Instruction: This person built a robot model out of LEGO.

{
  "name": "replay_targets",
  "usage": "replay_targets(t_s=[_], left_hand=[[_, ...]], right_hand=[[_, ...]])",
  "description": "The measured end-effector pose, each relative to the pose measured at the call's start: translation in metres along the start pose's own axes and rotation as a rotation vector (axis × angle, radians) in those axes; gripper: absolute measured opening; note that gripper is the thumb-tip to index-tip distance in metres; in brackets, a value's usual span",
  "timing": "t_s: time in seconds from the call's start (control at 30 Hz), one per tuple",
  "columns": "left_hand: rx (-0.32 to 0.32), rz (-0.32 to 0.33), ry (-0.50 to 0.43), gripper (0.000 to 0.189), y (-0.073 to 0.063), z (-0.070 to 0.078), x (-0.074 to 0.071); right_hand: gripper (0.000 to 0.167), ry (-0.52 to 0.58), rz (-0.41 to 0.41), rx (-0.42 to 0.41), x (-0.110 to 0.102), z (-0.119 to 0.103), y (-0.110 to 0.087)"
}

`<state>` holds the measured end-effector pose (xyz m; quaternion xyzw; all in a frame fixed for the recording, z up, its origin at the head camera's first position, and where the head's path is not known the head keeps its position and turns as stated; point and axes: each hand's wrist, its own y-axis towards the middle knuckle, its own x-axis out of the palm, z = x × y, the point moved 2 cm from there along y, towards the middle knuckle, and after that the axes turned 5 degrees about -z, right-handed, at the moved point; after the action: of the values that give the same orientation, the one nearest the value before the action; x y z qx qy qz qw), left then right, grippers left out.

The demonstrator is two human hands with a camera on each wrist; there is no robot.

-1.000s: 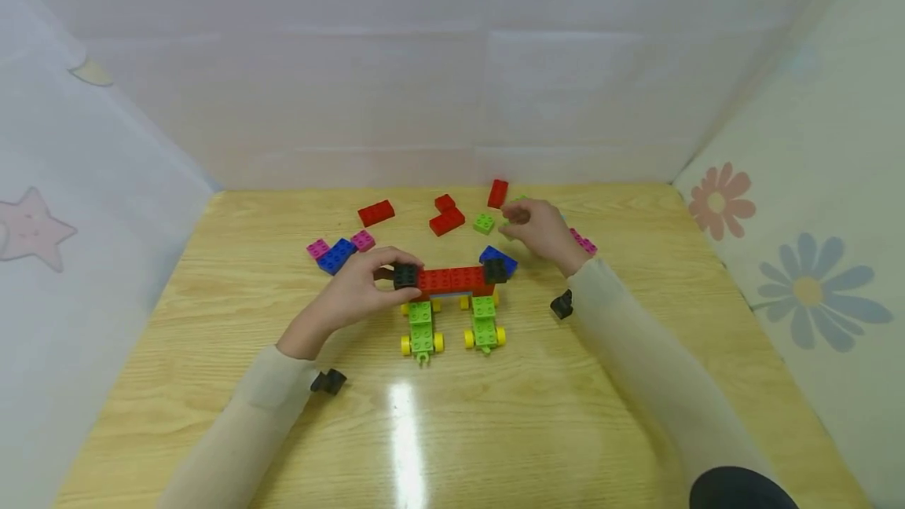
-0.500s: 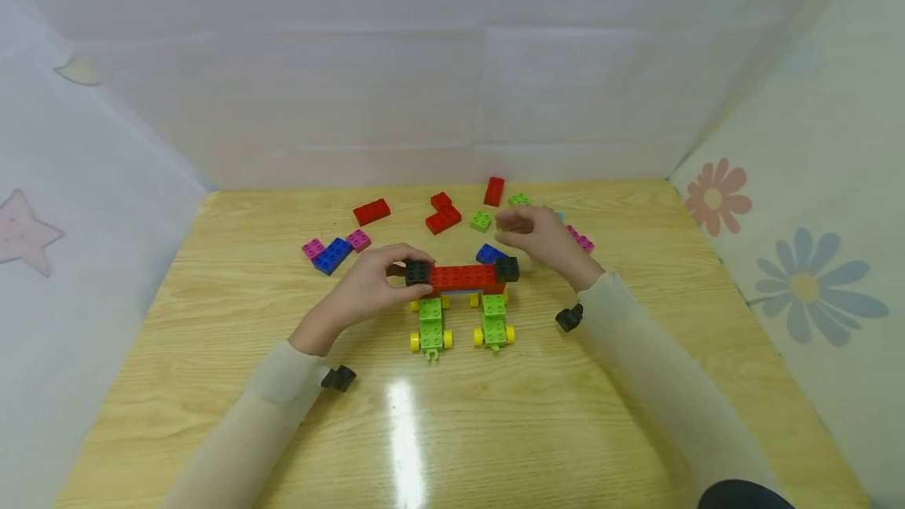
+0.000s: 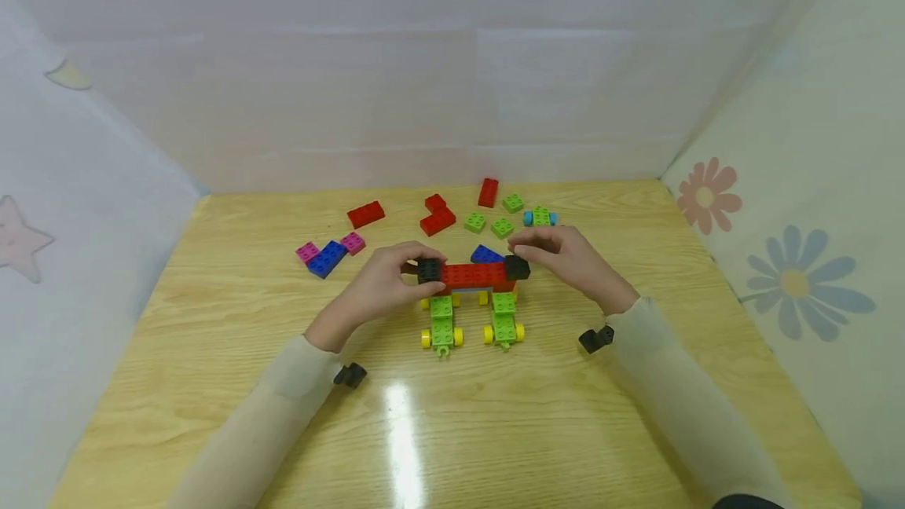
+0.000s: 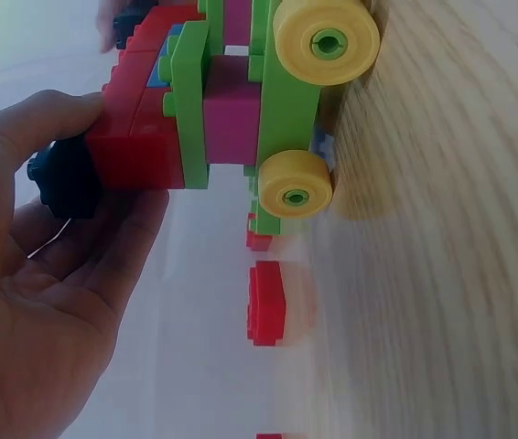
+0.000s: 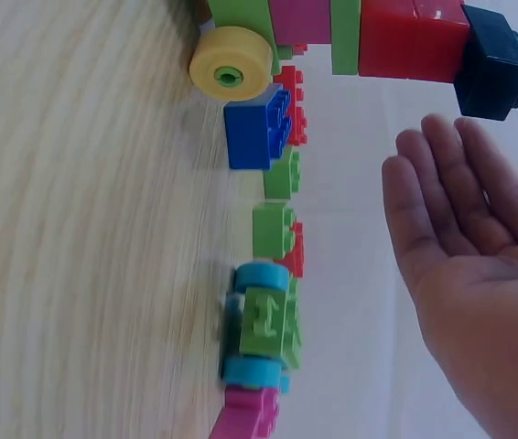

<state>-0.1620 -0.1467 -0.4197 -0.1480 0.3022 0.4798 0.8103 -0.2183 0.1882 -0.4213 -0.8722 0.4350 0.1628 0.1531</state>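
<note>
In the head view, a toy brick vehicle stands mid-table, its top a row of red bricks with a black brick at the left end and another black brick at the right. Below are two green wheeled bases with yellow wheels; a pink brick shows between green layers in the left wrist view. My left hand grips the left end, thumb on the near side, fingers behind. My right hand is beside the right black brick, fingers extended and holding nothing in the right wrist view.
Behind the vehicle lie loose red bricks, several small green bricks and a blue brick. A green base with blue wheels stands back right. Left of them, another blue brick lies between pink bricks.
My left hand and the vehicle have shifted to the right. My right hand has come back from over the green bricks to the right black brick, uncovering the blue-wheeled base.
</note>
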Motion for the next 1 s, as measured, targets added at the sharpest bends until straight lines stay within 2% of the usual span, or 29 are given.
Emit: replay_targets(t_s=[0.2,0.3,0.43,0.53,0.73,0.9,1.0], left_hand=[[0.038,-0.045,0.016,0.043,0.013,0.006,0.007],[0.062,-0.078,0.021,0.045,0.019,0.007,0.007],[0.072,-0.109,-0.018,0.038,0.027,0.002,-0.001],[0.063,-0.104,-0.039,0.036,0.038,-0.005,-0.012],[0.026,-0.087,0.084,0.033,0.076,-0.027,-0.029],[-0.037,-0.108,0.171,0.037,0.109,-0.046,-0.033],[-0.073,-0.127,0.218,0.041,0.122,-0.053,-0.033]], right_hand=[[0.043,-0.004,-0.025,-0.019,-0.005,0.003,-0.018],[0.04,-0.009,-0.022,-0.025,-0.006,0.004,-0.023],[0.039,-0.02,-0.009,-0.031,-0.005,0.005,-0.026],[0.038,-0.026,-0.001,-0.036,-0.005,0.006,-0.028],[0.034,-0.031,0.023,-0.03,-0.007,0.005,-0.035],[0.037,-0.023,0.033,-0.034,-0.008,0.006,-0.043],[0.036,-0.007,0.032,-0.042,-0.007,0.006,-0.047]])
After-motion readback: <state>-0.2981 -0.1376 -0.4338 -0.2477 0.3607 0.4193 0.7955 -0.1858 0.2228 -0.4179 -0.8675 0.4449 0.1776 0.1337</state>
